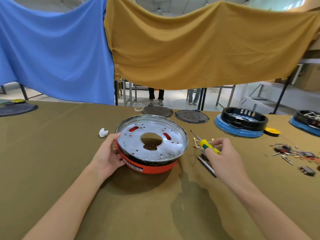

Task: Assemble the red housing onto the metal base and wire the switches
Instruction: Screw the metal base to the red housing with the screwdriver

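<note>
No text, number or brand can be read anywhere in the view. The only printed matter is a white label (133, 165) with dark marks on the side wall of the red housing (155, 168), low and left of the middle of the frame, just beside the left hand (107, 155); its print is too small and blurred to make out. The metal base (152, 137) seated in that housing shows only punched holes and slots, with no legible stamp.
</note>
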`<state>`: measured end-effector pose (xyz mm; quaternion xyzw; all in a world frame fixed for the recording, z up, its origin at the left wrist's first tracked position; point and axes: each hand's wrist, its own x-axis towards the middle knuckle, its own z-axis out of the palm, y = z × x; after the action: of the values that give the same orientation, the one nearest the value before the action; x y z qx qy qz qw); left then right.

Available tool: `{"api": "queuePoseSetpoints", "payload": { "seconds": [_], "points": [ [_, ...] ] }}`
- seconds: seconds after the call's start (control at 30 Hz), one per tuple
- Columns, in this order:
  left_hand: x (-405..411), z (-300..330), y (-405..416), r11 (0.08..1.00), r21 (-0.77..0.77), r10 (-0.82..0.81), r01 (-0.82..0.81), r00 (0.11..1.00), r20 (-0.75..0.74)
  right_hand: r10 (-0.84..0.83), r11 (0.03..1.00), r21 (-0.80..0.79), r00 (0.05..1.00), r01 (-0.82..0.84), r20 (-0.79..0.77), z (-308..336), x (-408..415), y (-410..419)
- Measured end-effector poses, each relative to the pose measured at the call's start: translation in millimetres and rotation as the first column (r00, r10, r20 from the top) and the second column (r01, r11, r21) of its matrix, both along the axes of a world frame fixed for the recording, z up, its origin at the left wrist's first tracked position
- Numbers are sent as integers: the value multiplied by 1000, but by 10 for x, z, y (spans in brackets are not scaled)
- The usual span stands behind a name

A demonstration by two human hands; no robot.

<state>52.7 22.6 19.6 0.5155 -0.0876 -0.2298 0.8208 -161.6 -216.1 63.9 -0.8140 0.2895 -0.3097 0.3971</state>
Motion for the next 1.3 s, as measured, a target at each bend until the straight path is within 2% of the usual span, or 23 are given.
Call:
{"api": "queuePoseSetpoints", "payload": {
  "seconds": [0.1,0.23,0.37,0.53,0.77,1.03,1.3],
  "points": [
    [-13,-6,-20,998,-52,-38,39,999,32,52,999,-6,973,-52,224,66,87,-32],
    [-45,23,-45,989,-104,-100,108,992,82,79,991,48,850,-122,521,229,280,-19],
    [-36,55,-61,990,-106,-88,98,992,95,137,965,71,719,-252,681,468,603,68],
    [-11,68,-106,991,-105,-82,88,995,55,344,909,-48,682,-413,645,708,1074,250],
    [46,65,-136,989,-109,-94,102,993,76,416,903,-221,628,-368,658,790,1503,393],
    [48,78,-156,986,-139,-85,96,992,89,506,862,-399,591,-314,628,877,1491,303],
    [-13,145,-154,990,-120,-62,75,992,108,565,824,-436,587,-362,580,892,1441,436]
  ]
}}
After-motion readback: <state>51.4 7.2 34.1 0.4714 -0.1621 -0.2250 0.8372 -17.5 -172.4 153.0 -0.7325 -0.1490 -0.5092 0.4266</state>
